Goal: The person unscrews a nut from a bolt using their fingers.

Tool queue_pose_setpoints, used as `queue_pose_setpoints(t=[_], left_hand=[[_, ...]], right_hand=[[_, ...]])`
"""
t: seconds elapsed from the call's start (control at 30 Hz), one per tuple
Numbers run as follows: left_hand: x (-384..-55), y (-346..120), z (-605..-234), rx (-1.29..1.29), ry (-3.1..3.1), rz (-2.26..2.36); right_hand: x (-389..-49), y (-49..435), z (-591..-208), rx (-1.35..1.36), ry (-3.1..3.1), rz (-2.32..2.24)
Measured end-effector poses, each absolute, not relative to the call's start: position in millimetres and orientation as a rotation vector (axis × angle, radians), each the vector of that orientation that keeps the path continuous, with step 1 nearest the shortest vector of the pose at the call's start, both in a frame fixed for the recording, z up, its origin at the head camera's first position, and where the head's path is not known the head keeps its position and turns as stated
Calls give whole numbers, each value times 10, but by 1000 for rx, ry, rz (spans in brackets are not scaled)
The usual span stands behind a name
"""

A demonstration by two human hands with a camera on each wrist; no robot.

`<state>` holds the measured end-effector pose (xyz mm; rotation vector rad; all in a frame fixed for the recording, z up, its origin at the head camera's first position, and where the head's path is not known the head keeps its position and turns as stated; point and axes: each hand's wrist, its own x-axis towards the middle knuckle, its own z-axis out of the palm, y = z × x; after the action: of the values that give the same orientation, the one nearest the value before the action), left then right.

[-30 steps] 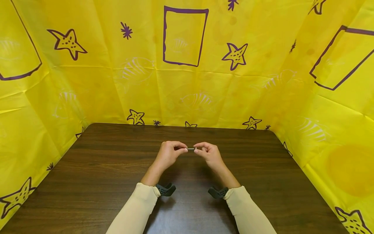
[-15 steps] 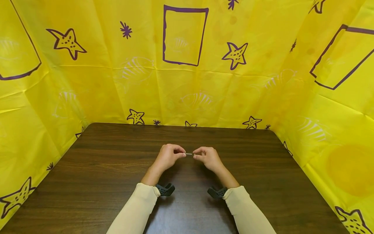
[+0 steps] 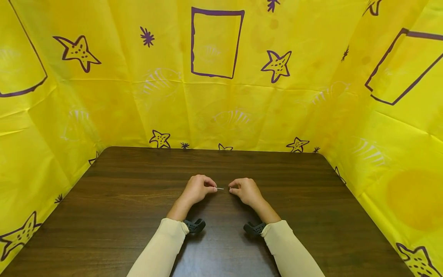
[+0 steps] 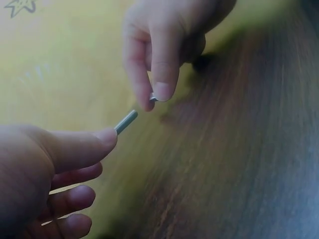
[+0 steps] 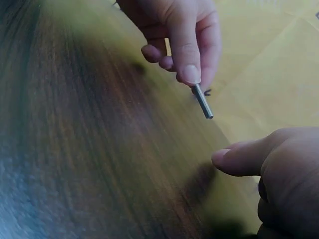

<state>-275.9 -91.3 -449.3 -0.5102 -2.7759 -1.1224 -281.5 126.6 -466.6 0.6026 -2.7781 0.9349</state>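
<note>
Above the dark wooden table, my left hand pinches a short, thin grey metal rod between thumb and fingers. Its free end points toward the right hand. In the left wrist view the rod looks smooth and straight. My right hand pinches a tiny silvery piece between thumb and index finger; most of it is hidden, so its kind is unclear. A small gap separates the rod's tip from that piece. The right wrist view shows the rod angled down from the left fingertips.
The brown wood-grain table extends around both hands. Yellow cloth printed with starfish and fish hangs behind it and along both sides. A dark strap mount sits at the left wrist, another mount at the right.
Both hands have come down and nearer to the body. The rod's end, at the right fingertips a second ago, has drawn away leftward, leaving a gap. Each hand keeps its pinch.
</note>
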Motion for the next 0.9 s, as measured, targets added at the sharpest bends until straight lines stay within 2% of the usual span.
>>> queue_pose_setpoints(t=[0.9], left_hand=[[-2776,-913,-4594,-487,-2838,-1054]], right_hand=[[-2876,1452,-4667,660,-2832,932]])
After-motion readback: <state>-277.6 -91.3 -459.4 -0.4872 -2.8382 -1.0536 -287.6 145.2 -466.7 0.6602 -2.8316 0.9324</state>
